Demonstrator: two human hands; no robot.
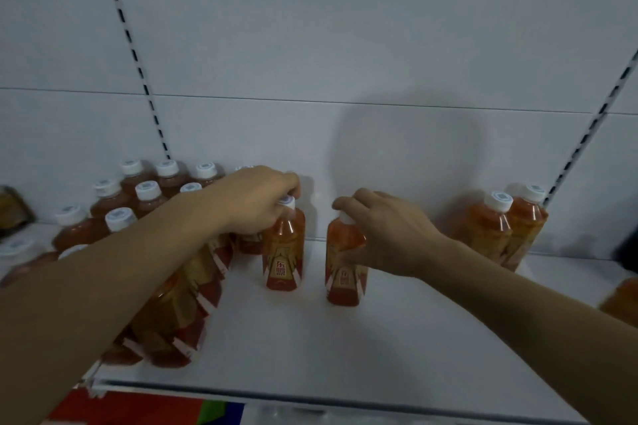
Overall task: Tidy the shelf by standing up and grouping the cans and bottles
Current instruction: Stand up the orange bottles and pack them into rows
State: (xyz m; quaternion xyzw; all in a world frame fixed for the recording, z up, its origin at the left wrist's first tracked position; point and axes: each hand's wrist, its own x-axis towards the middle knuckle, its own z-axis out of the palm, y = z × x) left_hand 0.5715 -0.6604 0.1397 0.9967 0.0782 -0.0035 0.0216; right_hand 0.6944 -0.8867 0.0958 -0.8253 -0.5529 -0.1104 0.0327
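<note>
Bottles (283, 245) upright, caps up.

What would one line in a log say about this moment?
left hand: grips cap of left bottle | right hand: grips right bottle | both upright, apart on shelf | grouped bottles at left

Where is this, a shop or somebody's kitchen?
Probably a shop. Many identical orange drink bottles stand grouped on a white metal shelf, and slotted rails on the back wall are the sort that hold store shelving.
</note>
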